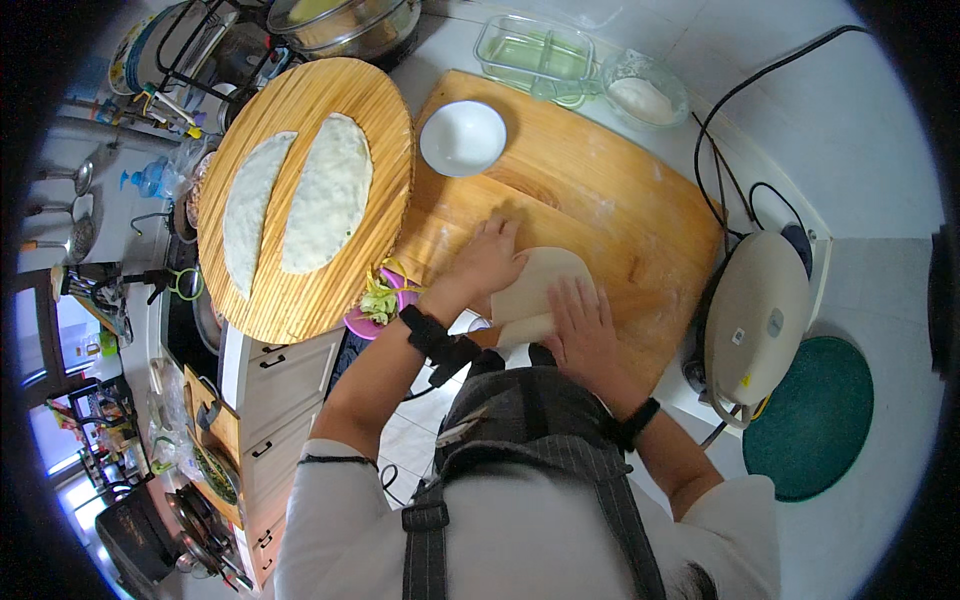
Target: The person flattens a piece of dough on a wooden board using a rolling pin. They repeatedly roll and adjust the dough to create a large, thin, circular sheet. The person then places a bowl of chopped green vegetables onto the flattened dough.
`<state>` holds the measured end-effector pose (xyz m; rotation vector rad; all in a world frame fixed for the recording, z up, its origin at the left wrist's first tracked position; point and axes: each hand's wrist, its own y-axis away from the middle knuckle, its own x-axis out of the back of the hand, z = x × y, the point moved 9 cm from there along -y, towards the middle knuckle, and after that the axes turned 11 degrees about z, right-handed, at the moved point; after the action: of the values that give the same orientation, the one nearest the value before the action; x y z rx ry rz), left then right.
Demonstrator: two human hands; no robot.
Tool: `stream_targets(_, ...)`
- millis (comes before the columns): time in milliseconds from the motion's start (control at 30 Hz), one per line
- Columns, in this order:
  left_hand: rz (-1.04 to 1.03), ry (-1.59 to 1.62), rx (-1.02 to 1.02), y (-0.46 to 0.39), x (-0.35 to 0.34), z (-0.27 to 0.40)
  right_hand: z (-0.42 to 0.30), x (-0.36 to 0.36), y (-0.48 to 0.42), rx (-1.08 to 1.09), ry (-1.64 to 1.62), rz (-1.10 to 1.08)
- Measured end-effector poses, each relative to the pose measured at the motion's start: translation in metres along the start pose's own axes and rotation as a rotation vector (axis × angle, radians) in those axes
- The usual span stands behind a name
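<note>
A flat, pale sheet of dough (547, 274) lies on the wooden board (645, 217) in front of me, and its near part reaches the board's front edge. My left hand (489, 259) is at the dough's left side, with its thumb against the dough and its fingers reaching over the wood. Slightly blurred, my right hand (583, 326) is spread flat over the right part of the sheet. Neither hand appears to grip anything. On a round slatted tray (337, 82) at the left are two half-moon filled dough pieces, a narrower one (255, 210) and a wider one (330, 195).
A white bowl (463, 139) stands at the board's back left. Behind are a divided glass container (534, 52) and a bowl of flour (645, 94). A beige electric appliance (757, 322) with a black cable borders the right. Vegetable scraps fill a purple bowl (364, 324).
</note>
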<state>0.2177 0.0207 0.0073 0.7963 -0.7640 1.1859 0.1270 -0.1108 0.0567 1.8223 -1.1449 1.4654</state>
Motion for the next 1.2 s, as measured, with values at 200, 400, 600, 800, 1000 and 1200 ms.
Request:
stream_targets(200, -0.191, 0.007, 0.216, -0.003, -0.014, 0.007, 0.023, -0.027, 0.07, 0.058, -0.112, 0.085)
stream_targets(400, -0.01, -0.101, -0.17, -0.014, -0.02, 0.03, 0.043, 0.001, 0.06, 0.105, -0.025, 0.122)
stream_targets(600, -0.225, 0.038, 0.026, -0.005, -0.039, 0.02, 0.052, 0.007, 0.06, 0.078, -0.023, 0.174)
stream_targets(800, -0.019, -0.013, -0.152, -0.021, -0.018, 0.037, 0.058, 0.009, 0.056, 0.069, 0.108, 0.167)
stream_targets(1000, 0.181, 0.219, 0.092, -0.053, 0.006, 0.003, 0.055, 0.059, 0.068, 0.003, 0.022, 0.553)
stream_targets(1200, 0.276, 0.269, 0.22, -0.057, 0.008, -0.039, 0.067, 0.066, 0.068, -0.04, 0.223, 0.633)
